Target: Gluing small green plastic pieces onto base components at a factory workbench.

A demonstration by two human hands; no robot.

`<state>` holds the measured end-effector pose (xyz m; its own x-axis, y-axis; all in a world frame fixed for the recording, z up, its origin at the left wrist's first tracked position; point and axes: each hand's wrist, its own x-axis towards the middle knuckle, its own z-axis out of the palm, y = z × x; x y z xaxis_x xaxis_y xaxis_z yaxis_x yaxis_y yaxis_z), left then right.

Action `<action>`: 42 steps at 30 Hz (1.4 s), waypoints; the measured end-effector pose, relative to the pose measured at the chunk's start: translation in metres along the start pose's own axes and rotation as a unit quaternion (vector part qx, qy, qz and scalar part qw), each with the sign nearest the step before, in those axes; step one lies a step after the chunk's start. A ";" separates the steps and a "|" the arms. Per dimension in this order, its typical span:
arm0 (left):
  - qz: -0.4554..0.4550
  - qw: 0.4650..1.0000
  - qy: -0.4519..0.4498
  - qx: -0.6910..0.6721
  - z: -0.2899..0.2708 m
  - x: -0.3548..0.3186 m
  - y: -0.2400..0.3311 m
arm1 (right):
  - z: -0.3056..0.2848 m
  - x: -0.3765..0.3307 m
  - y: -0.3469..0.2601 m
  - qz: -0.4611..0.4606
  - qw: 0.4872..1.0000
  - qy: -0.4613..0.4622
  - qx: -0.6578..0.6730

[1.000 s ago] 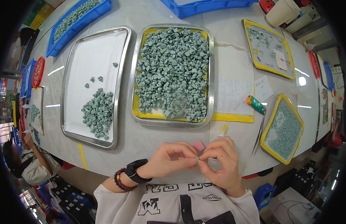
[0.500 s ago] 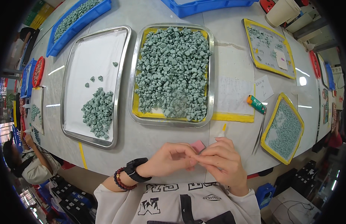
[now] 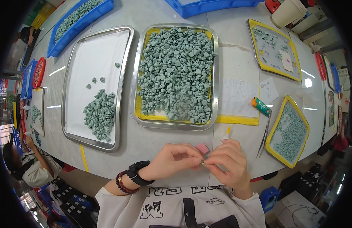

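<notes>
Pinched narrowly between left hand [image 3: 176, 161] and right hand [image 3: 230, 164], a tiny pale piece [image 3: 202, 163] sits near the pink block [image 3: 202, 148], apparently mid-work, and which grey-green pebbles [image 3: 176, 72], heaped on the middle metal tray [image 3: 172, 126] and left metal tray [image 3: 94, 64], are done or left is unclear.

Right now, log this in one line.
left hand: pinching; right hand: pinching; between hands: tiny piece; nearby: pink block; ahead: heaped steel tray

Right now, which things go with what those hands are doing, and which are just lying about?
Seem part of it:
tiny piece at the fingertips of left hand and right hand
likely, green pebble-like pieces in both metal trays

Seem just lying about:
tweezers
orange-capped green tube
white bucket
</notes>
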<state>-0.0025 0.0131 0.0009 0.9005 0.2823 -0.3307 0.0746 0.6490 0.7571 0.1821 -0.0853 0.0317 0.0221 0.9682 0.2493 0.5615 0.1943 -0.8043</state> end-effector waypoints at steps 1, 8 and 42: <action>0.020 1.000 0.013 -0.011 0.002 0.001 0.000 | 0.001 -0.001 -0.002 -0.004 1.000 0.021 -0.011; 0.032 0.997 0.037 -0.060 0.000 -0.001 -0.002 | 0.010 -0.001 -0.003 -0.016 0.995 0.081 -0.059; 0.048 0.997 0.048 -0.035 0.005 -0.004 -0.003 | 0.010 -0.005 -0.013 -0.018 0.989 0.079 -0.121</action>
<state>-0.0044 0.0071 0.0030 0.8566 0.4102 -0.3131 -0.0435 0.6621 0.7482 0.1664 -0.0915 0.0352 0.1161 0.9211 0.3716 0.7452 0.1666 -0.6457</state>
